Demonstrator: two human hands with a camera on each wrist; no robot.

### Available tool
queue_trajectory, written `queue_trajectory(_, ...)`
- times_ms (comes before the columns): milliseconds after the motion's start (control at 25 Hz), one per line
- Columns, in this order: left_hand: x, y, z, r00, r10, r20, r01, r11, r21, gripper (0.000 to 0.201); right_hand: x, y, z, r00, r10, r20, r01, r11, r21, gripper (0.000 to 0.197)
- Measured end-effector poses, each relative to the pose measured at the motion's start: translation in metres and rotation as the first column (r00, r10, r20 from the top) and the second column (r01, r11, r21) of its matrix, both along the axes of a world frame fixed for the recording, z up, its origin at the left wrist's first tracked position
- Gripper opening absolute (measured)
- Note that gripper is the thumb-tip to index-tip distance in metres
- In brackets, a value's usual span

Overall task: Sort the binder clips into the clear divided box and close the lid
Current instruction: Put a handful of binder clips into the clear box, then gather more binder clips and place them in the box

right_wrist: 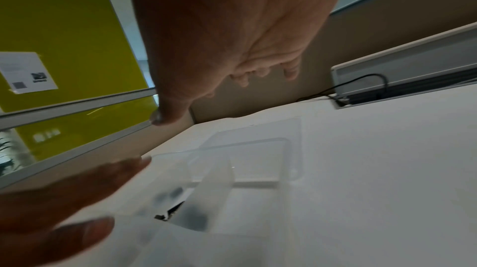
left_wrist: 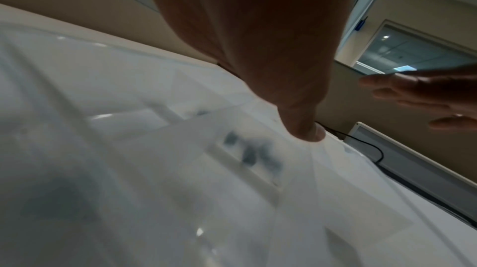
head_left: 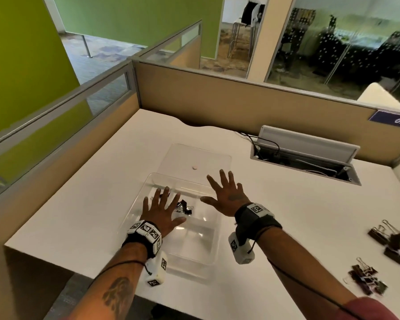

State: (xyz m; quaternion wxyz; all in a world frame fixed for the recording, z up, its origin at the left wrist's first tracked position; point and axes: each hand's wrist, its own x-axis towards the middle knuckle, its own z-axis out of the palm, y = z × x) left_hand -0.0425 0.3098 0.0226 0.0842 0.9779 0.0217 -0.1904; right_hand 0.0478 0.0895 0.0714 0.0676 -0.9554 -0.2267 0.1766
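The clear divided box (head_left: 194, 248) lies open in the middle of the white desk, and its lid (head_left: 201, 155) lies flat behind it. Several black binder clips (head_left: 184, 207) sit in a far-left compartment, blurred in the left wrist view (left_wrist: 255, 155) and in the right wrist view (right_wrist: 191, 218). My left hand (head_left: 169, 210) is spread flat over the box's left side, beside those clips, and holds nothing. My right hand (head_left: 217, 192) is spread over the box's far right corner, also with nothing in it. Whether either palm touches the box is unclear.
Two heaps of loose binder clips lie at the desk's right edge, one farther (head_left: 389, 239) and one nearer (head_left: 365, 278). A cable hatch (head_left: 305, 155) stands open at the back right. A small white disc (head_left: 195, 167) sits on the lid. Partition walls close the left and the back.
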Motion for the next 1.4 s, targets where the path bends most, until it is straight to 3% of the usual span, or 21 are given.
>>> queue_trajectory(200, 0.021, -0.048, 0.023, 0.993, -0.078, 0.086, 0.078, 0.997, 0.01, 0.087, -0.024, -0.057, 0.003, 0.991, -0.124, 0.047, 0.124, 0.992, 0.02, 0.077)
queue_trajectory(400, 0.04, -0.136, 0.034, 0.957, -0.259, 0.134, 0.257, 0.966, 0.034, 0.091, -0.055, -0.15, -0.002, 0.947, -0.32, 0.041, 0.317, 0.946, 0.06, 0.077)
queue_trajectory(640, 0.056, -0.261, 0.03, 0.902, -0.396, 0.173, 0.393, 0.918, 0.052, 0.095, -0.08, -0.27, -0.018, 0.891, -0.453, 0.037, 0.452, 0.891, 0.043, 0.082)
queue_trajectory(960, 0.061, -0.43, 0.018, 0.876, -0.461, 0.144, 0.465, 0.885, 0.006, 0.09, -0.087, -0.429, -0.038, 0.846, -0.534, -0.004, 0.534, 0.846, 0.002, 0.08)
queue_trajectory(1160, 0.062, -0.492, 0.007, 0.86, -0.497, 0.115, 0.5, 0.866, 0.003, 0.091, -0.089, -0.488, -0.047, 0.835, -0.549, -0.015, 0.55, 0.835, 0.007, 0.1)
queue_trajectory(1400, 0.082, -0.541, 0.0, 0.829, -0.55, 0.096, 0.552, 0.834, 0.013, 0.093, -0.08, -0.542, -0.053, 0.781, -0.623, 0.046, 0.623, 0.782, 0.025, 0.066)
